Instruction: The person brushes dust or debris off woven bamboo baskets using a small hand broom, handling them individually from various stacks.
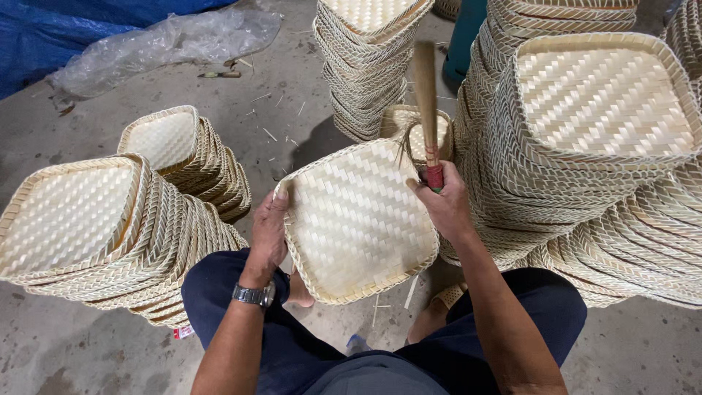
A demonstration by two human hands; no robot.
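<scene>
Clear plastic sheet or bag (164,45), crumpled, lying on concrete floor (285,110) at upper left, beside blue tarp (66,25). Small white tag or label with red marking (183,331) on floor at lower left, just under the edge of left basket stack (110,234); too small to make out more. No signs or screens in view.
</scene>
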